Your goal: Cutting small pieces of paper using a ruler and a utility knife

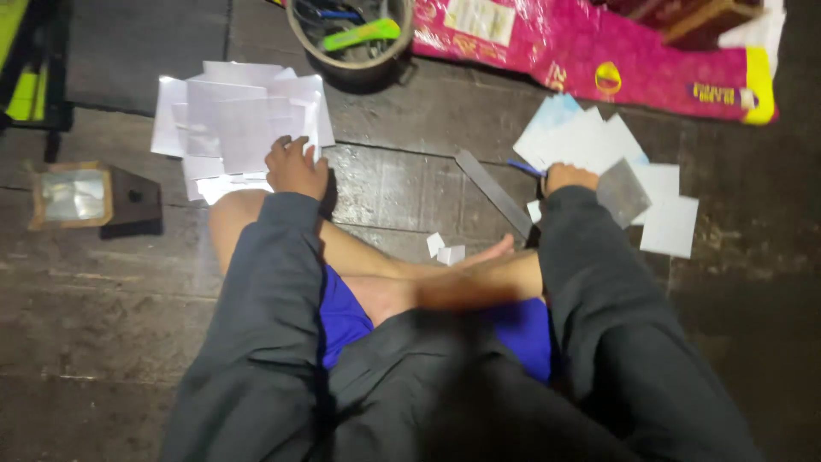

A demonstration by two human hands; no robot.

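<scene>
1. The person sits cross-legged on a dark wooden floor (410, 180), arms spread to 2 separate heaps of paper.
2. The left hand (295, 167) rests on the near edge of the left pile of white sheets (235, 120), fingers curled down onto the top sheet; whether it pinches a sheet or only presses on it, I cannot tell.
3. The right hand (569, 177) is mostly hidden by its sleeve. A blue pen (525, 168) sticks out from it, so it seems closed around that, beside the right pile of sheets (599, 141).
4. A grey sheet (623, 192) lies against the right wrist, and a flat metal ruler (494, 192) lies on the floor between the 2 piles.
5. Judging progress: many sheets are already cut to similar size and stacked loosely in both heaps, and small white scraps (446, 251) lie near the shins. How many remain to be handled I cannot tell.
6. Containers: a round metal bowl (342, 64) at the top holds a green-handled tool (361, 35) and other dark tools. A small wooden box (81, 195) sits at the left, with something pale and shiny inside.
</scene>
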